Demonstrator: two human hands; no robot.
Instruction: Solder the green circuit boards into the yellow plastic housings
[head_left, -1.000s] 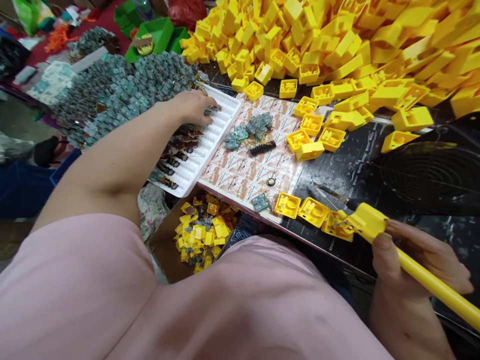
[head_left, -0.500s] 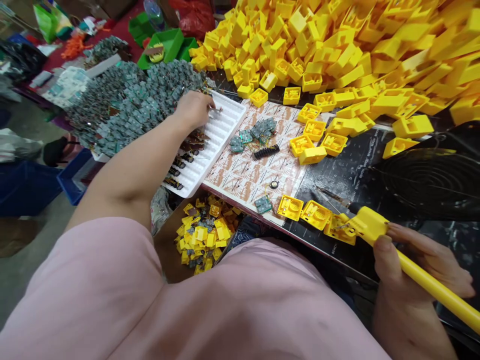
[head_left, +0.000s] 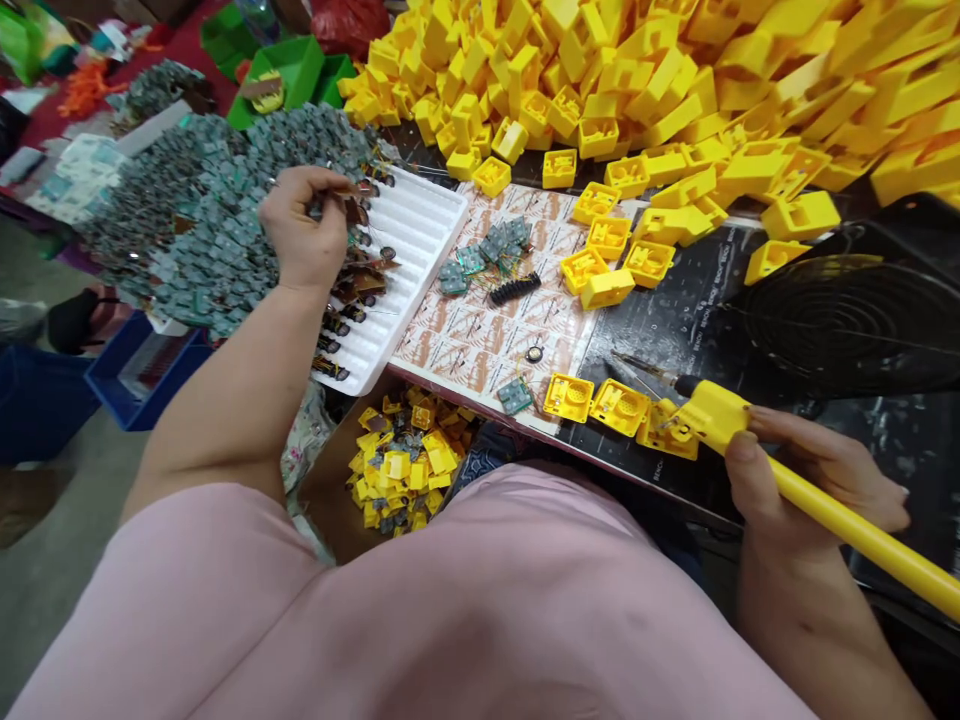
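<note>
My left hand (head_left: pixel 300 228) is raised over the left edge of a white ribbed tray (head_left: pixel 409 262), fingers pinched on a small dark component with wires. Several similar brown and black components lie along the tray's left side. My right hand (head_left: pixel 795 475) grips a yellow-handled soldering iron (head_left: pixel 757 440); its metal tip points left over the black mat. Three open yellow plastic cases (head_left: pixel 619 405) lie in a row just beside the iron's head. A small green circuit board (head_left: pixel 515 395) lies on the patterned sheet (head_left: pixel 480 330) close to them.
A huge heap of yellow plastic housings (head_left: pixel 675 80) fills the back right. A pile of grey-green circuit boards (head_left: pixel 210 190) lies at the left. Green bins (head_left: pixel 292 65) stand behind it. A box of yellow scraps (head_left: pixel 401 460) sits below the table edge. A black wire fan grille (head_left: pixel 855 330) is at right.
My left hand has drawn back from the tray's top toward the left and lifted, now pinching a small wired component. The right hand with the iron has hardly moved.
</note>
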